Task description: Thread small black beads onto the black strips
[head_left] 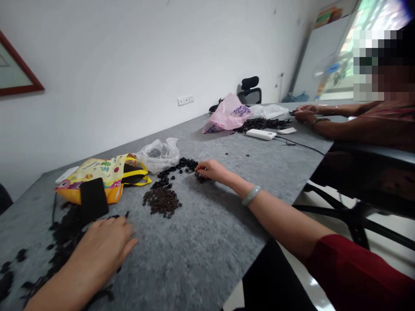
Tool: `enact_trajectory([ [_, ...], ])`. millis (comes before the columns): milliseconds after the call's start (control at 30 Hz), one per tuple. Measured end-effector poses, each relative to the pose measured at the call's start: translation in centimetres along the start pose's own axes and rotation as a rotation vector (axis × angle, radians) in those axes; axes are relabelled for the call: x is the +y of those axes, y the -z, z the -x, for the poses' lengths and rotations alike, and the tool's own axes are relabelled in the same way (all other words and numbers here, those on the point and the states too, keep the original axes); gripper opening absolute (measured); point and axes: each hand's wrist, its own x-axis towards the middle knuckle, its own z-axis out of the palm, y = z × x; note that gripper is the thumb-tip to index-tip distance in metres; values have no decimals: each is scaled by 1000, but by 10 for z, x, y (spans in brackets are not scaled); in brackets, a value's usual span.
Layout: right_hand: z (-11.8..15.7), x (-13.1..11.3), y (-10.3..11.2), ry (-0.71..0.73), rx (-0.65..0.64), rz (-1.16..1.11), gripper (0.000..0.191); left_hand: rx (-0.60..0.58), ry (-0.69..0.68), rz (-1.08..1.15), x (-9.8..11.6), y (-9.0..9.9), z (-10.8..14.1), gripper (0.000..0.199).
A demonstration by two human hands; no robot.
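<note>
My right hand point(214, 170), with a pale bangle point(251, 195) on its wrist, is closed with its fingertips pinched together over a small heap of dark brown pieces point(203, 179). What lies between the fingertips is too small to make out. Palm down, my left hand point(105, 242) hovers over or rests by scattered black strips point(66, 229) at lower left; its fingers are smeared and partly hidden. Between the hands sits a pile of small brown pieces point(163, 202). Black round pieces point(164, 178) trail behind it in a curved line.
A black phone-like slab point(94, 198) leans on a yellow patterned bag point(97, 170). Behind stands a clear plastic bag point(160, 153). Farther back are a pink bag point(228, 112), a dark heap point(262, 124) and a white power bank point(261, 134) with a cable. Another person's hands point(306, 113) work at right.
</note>
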Motion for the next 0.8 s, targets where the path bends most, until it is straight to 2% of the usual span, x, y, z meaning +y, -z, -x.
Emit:
enact_trajectory([
  [67, 1, -12, -14, 73, -47, 19, 13, -59, -52, -25, 23, 20, -16, 32],
  [100, 1, -17, -19, 105, -78, 15, 12, -53, -88, 14, 32, 25, -25, 31],
  [200, 2, -23, -26, 146, -112, -15, 17, 21, -195, 158, 44, 20, -53, 26],
  [267, 2, -20, -25, 122, -80, -34, 21, 62, -240, 197, 42, 8, -69, 25],
  [367, 1, -18, -26, 91, -69, -71, 23, 97, -236, 280, 30, -5, -86, 21],
  [500, 0, -30, -44, 149, -194, -143, 19, 209, -148, 493, 12, -2, -106, 21],
  [600, 0, -36, -53, 182, -286, -181, 19, 257, -34, 497, 6, -4, -121, 25],
  [700, 0, -25, -41, 167, -281, -173, 17, 272, 18, 407, 5, -19, -132, 30],
  [800, -4, -4, -11, 103, -174, -148, 16, 266, 7, 347, 7, -39, -140, 34],
])
